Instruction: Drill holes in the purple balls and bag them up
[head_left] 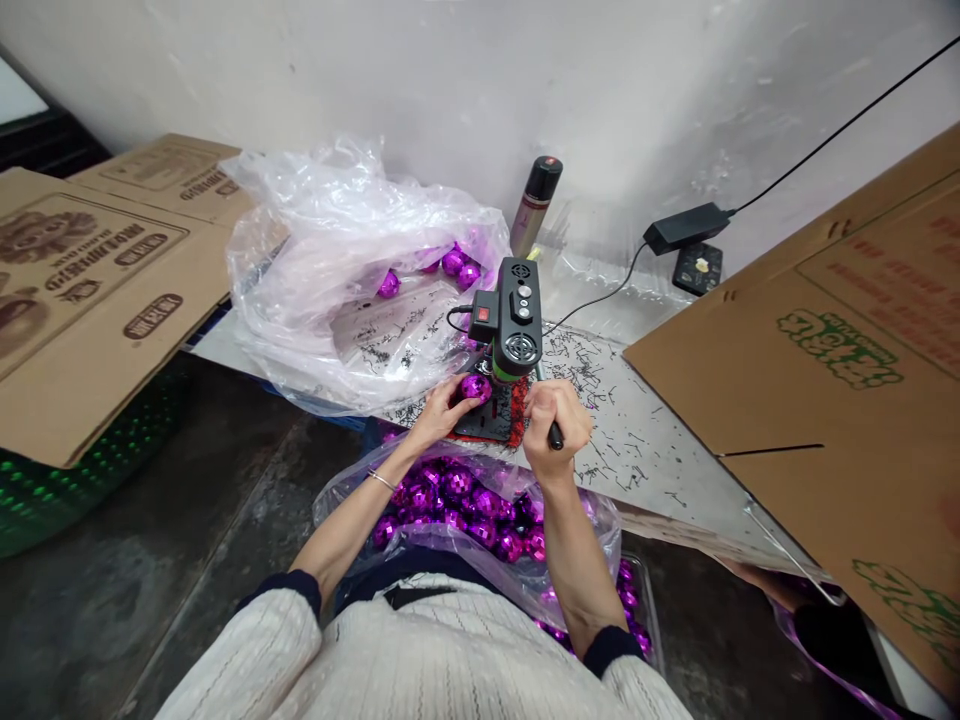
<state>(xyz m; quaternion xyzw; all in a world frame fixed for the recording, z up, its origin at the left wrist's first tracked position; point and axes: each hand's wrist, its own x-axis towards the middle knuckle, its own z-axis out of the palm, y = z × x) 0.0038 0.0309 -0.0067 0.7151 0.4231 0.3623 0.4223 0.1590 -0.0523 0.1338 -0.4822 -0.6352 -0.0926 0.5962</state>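
Observation:
My left hand (442,412) pinches a shiny purple disco-ball ornament (476,388) at the base of a small black bench machine (519,310). The machine has round vents, a red switch and a green ring low on its head. My right hand (556,425) is wrapped round the machine's lever handle (555,436), whose dark end sticks out below the fist. Under the machine lies a red mat (517,412) with dark bits on it. In front of my body, a clear plastic bag (330,495) holds many purple mirrored balls (457,482).
Behind on the left, a large clear bag (300,260) lies open with several purple balls. A spray can (536,205) and power adapter (688,229) stand behind the machine. Dark scraps litter the white table (645,440). Cardboard boxes (82,290) flank both sides.

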